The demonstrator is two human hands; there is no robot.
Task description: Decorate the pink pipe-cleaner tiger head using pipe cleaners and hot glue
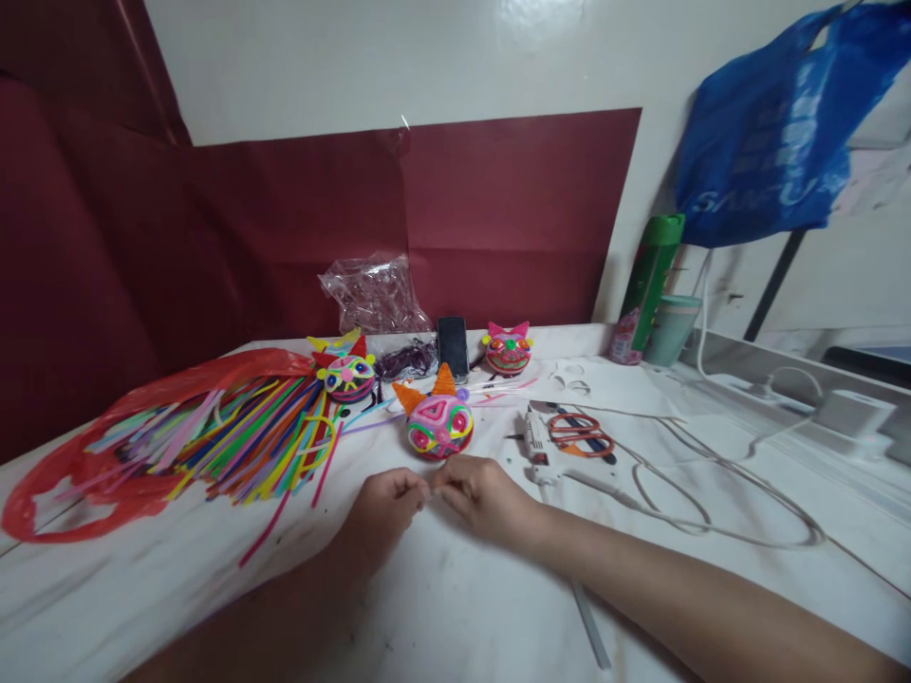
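My left hand [390,507] and my right hand [478,493] meet fingertip to fingertip over the white tabletop. Both are closed in a pinch; whatever sits between the fingertips is too small to make out. Just beyond them rests a pink pipe-cleaner animal head [439,424] with orange ears and round eyes. Right of my right hand lies a white hot glue gun [539,441], beside orange-handled scissors [584,434]. A grey glue stick [589,621] lies partly under my right forearm.
Colourful pipe cleaners [242,432] spread over a red plastic bag [53,493] at left. Two more animal heads, one yellow-eyed [348,378] and one red-eyed [508,351], stand behind, near a phone [454,346]. A cord [769,536] loops rightward. A green spray can [649,285] stands back right.
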